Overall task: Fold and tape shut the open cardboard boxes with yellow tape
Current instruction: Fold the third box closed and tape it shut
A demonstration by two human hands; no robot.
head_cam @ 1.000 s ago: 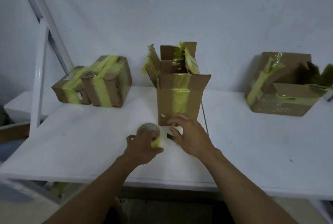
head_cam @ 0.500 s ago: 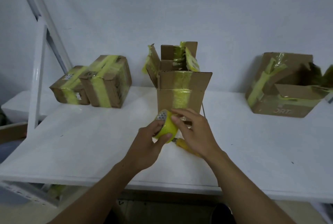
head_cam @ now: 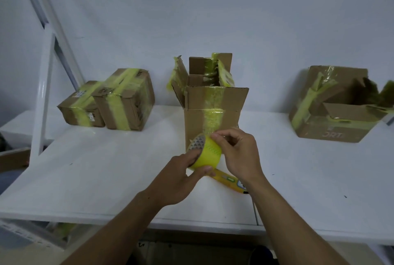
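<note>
The yellow tape roll (head_cam: 207,154) sits higher now. The left hand (head_cam: 181,179) grips it and the right hand (head_cam: 236,154) pinches its end, which may tear crooked.

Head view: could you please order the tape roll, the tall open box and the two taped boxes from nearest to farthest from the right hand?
1. tape roll, pinched by the right hand.
2. tall open box, just behind.
3. taped boxes, back left.

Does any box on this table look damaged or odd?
Yes. The open box on the right has torn, crumpled flaps with loose old yellow tape. The middle box, flaps up, also carries ragged tape scraps.
</note>
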